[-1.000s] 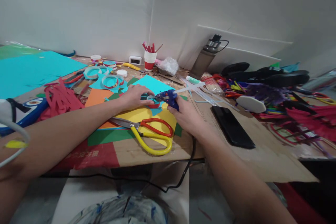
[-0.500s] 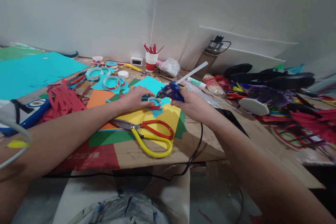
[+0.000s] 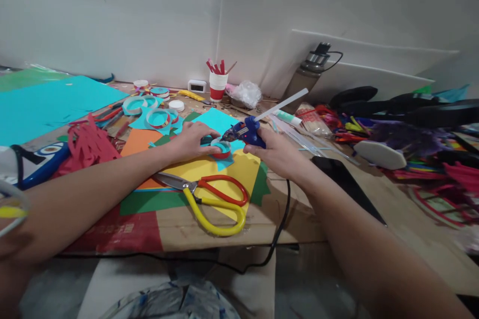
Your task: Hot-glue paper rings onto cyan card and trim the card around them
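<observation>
My right hand (image 3: 279,152) is wrapped round a blue hot glue gun (image 3: 247,132), with a long white glue stick rising from its back. The nozzle points left, at the edge of a small red-and-white paper ring (image 3: 222,152). My left hand (image 3: 192,140) grips this ring at its left side with thumb and fingers. Light-blue paper (image 3: 225,163) shows inside and under the ring. Whether the nozzle touches the ring cannot be made out. Scissors (image 3: 209,199) with one red and one yellow handle lie in front, on yellow paper (image 3: 179,165).
More paper rings (image 3: 159,118) on blue pieces stand at the back left, near red paper strips (image 3: 90,142). A paper cup (image 3: 217,87) with red sticks and a bottle (image 3: 305,79) stand behind. A black phone (image 3: 348,187) lies right. The gun's black cord (image 3: 282,224) hangs over the front edge.
The view has shifted slightly, so more of the phone shows. Both hands keep their holds; the glue gun's nozzle stays at the ring's left rim.
</observation>
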### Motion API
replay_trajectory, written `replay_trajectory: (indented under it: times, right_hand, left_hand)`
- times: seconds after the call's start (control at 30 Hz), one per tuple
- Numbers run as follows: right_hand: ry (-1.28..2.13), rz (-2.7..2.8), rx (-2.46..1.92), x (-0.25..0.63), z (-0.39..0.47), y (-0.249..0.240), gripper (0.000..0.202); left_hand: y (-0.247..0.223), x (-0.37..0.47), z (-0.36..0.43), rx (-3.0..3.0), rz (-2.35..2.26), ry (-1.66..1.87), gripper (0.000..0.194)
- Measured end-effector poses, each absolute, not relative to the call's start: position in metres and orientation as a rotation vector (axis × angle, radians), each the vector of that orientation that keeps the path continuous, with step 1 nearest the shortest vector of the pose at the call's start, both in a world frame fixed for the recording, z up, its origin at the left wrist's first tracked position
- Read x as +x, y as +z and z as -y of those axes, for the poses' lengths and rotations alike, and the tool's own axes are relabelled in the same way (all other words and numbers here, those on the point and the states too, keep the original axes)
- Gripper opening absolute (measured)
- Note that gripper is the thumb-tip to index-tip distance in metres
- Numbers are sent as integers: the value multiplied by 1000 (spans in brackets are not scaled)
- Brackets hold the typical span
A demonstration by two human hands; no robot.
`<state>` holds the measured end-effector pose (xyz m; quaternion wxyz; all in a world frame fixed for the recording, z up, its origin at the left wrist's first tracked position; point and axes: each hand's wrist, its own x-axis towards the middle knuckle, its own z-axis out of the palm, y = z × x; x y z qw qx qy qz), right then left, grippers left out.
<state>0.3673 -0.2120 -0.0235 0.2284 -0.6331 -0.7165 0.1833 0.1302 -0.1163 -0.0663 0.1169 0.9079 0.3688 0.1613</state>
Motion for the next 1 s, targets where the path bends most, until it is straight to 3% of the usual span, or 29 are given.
replay_trajectory:
  times: [0.3,1.0]
  right_hand:
    - [502,1955,-1725,365,215,-26,21]
    - [425,1952,-1720,362,215,-45,16]
  left_hand:
    - [-67,117,120,2650,-1056,739,37]
    - [-70,118,122,2649,-997,604,37]
